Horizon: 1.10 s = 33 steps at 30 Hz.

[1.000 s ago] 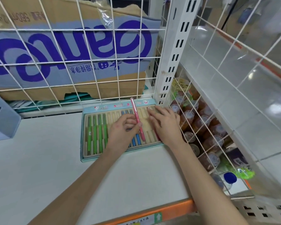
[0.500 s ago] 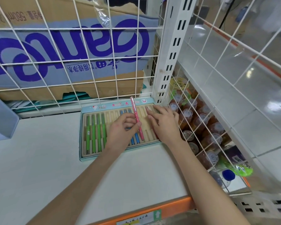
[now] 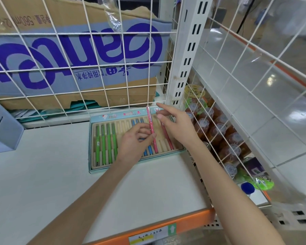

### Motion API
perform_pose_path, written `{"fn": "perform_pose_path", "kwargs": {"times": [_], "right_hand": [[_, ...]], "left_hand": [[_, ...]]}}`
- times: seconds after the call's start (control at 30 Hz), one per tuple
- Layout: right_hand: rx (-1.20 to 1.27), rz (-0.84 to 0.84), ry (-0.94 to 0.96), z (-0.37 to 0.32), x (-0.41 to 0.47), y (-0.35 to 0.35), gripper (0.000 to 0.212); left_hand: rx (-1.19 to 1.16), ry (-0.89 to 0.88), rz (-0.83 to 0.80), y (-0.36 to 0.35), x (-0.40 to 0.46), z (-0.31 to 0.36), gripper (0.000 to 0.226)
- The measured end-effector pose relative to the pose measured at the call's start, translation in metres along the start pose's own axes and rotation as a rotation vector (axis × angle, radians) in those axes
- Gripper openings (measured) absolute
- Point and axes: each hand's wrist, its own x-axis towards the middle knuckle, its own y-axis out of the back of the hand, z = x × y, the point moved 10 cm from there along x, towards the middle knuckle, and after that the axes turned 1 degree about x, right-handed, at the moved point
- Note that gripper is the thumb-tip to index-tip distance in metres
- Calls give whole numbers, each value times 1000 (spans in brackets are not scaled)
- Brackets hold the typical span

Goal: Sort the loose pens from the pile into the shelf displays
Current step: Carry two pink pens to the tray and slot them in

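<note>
Lying on the white shelf (image 3: 42,174), the pen tray (image 3: 94,144) holds four green pens (image 3: 106,144) at its left, then blue pens (image 3: 149,150). The left hand (image 3: 134,144) pinches a pink pen (image 3: 152,129) above the tray, fingers curled round it. Another pink pen (image 3: 167,137) lies in a right slot. The right hand (image 3: 177,127) hovers over it, fingers relaxed, holding nothing. Bottled drinks (image 3: 217,131) stand behind the wire grid at right.

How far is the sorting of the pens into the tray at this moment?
Done: the tray already holds four green pens, some blue pens and one pink pen in its slots. In hand: the left hand pinches another pink pen above the tray; the right hand hovers open. Left: several slots are still empty. No pile is in view.
</note>
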Motion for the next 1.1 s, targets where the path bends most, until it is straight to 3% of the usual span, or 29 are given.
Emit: {"fn": "perform_pose_path", "kwargs": {"times": [0.27,0.4,0.6,0.8,1.1], "right_hand": [[174,-124,-13,-18,17,-13,27],[184,-107,1,-25,23,-3,23],[122,-106,-24,-17,32,14,26],[51,-168,-114,5,27,-2,22],[-225,-192,-112,23,43,-14,12]], "left_hand": [[-32,-7,-17,-3,-2,3,22],[-32,-112,-22,-4,-6,15,37],[258,-376,51,-3,-17,31,26],[485,-655,-19,-25,-29,44,25],[736,-747,-24,-41,-35,40,29]]}}
